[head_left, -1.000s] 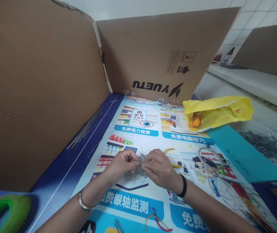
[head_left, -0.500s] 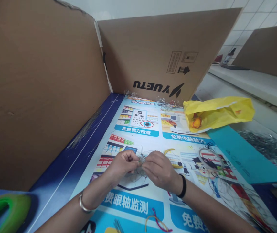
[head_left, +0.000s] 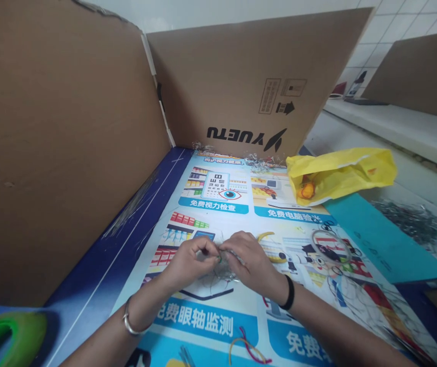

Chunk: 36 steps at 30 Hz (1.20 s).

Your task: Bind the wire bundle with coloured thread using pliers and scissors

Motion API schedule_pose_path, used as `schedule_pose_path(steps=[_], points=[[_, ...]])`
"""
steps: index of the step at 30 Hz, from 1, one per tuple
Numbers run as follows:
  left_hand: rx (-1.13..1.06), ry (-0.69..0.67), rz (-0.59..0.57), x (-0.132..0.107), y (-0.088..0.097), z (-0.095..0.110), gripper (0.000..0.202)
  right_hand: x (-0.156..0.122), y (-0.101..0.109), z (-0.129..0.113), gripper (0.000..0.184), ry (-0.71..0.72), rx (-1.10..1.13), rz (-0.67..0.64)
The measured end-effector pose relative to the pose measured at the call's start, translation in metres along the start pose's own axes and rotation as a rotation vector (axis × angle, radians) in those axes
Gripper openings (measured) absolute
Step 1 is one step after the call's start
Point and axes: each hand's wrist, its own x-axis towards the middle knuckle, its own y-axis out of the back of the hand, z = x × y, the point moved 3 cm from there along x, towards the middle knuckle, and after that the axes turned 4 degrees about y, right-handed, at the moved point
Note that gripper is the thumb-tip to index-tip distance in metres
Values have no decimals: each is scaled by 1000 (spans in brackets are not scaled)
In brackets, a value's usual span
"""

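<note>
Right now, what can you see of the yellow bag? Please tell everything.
The yellow bag lies on its side, partly open, beyond the right hand, overlapping the printed poster and teal strip in view. It looks thin and creased, like plastic or nonwoven fabric, with a pale streak. An orange item shows at its left end, apparently inside. No hand touches it.

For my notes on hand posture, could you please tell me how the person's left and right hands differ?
The left hand has a silver bangle behind it, while the right hand has a black wristband. The black wristband sits close to the right hand; the silver bangle lies farther from the left hand. Both hands have bent fingers, close together at fine wire.
</note>
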Motion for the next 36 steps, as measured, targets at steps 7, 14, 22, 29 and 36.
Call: schedule_pose_path(steps=[7, 14, 22, 29, 36], points=[[334, -347, 52, -5, -4, 10, 15, 1, -4, 3, 16, -46, 9, -36], [694, -668, 26, -15, -9, 1, 19, 0, -5, 9, 25, -60, 137, -43], [843, -815, -15, -23, -9, 0, 20, 2, -5, 11, 28, -189, 252, -49], [865, -944, 71, -29, -5, 7, 23, 6, 2, 1, 20, -114, 246, 39], [829, -1061, 141, -28, -4, 7, 16, 6, 8, -1, 20, -82, 244, 68]])
